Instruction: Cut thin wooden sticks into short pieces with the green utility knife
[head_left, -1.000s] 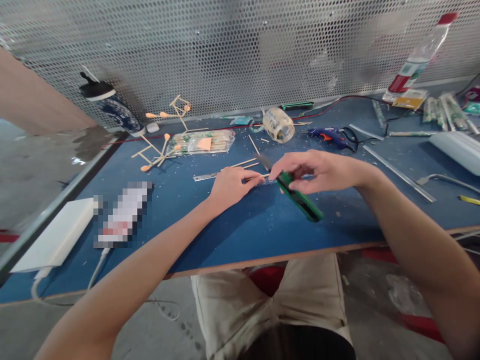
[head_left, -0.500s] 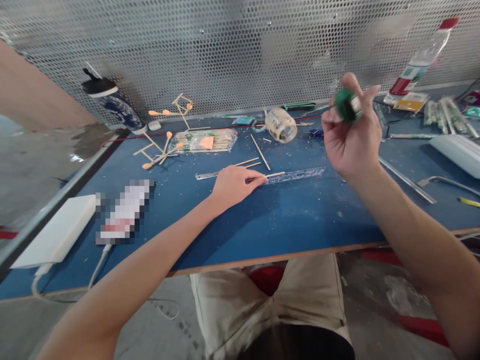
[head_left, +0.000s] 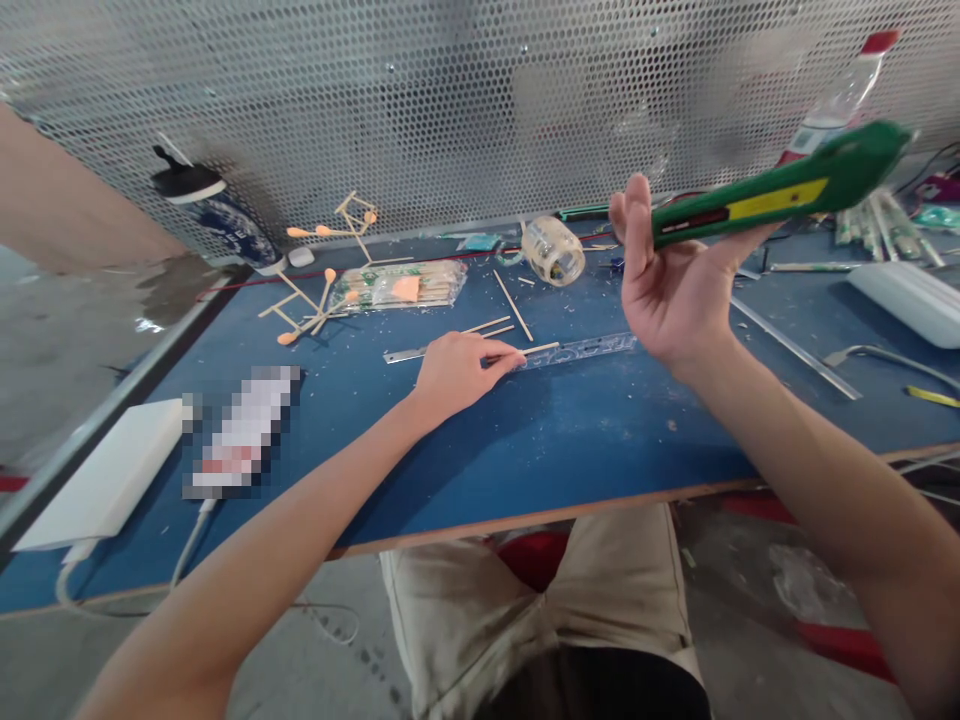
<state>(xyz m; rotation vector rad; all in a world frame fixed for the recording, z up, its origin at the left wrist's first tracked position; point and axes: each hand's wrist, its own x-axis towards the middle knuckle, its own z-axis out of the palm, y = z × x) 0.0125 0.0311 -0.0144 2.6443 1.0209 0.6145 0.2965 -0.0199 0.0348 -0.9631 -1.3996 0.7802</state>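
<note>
My left hand [head_left: 459, 375] rests on the table, thumb and fingers pinching a thin wooden stick [head_left: 543, 348]. The stick lies along a flat ruler [head_left: 589, 351], whose other end pokes out left of the hand. Two more thin sticks [head_left: 491, 328] lie just behind that hand. Raised above the table on the right, my right hand [head_left: 675, 305] holds a green utility knife [head_left: 780, 195] with a yellow strip on its side. The knife tilts across the palm, between fingers and thumb. Whether its blade is out, I cannot tell.
Behind the hands are a clear jar [head_left: 553, 250] on its side, a bag of sticks [head_left: 401, 287] and stick frames with orange tips [head_left: 300, 310]. A tumbler [head_left: 225, 215], phone [head_left: 247, 430] and white box [head_left: 105, 470] stand left. A bottle [head_left: 840, 100] and metal strip [head_left: 795, 345] are right.
The utility knife has swung round in my right hand and now shows its long side, pointing up to the right. My left hand keeps its pinch on the stick.
</note>
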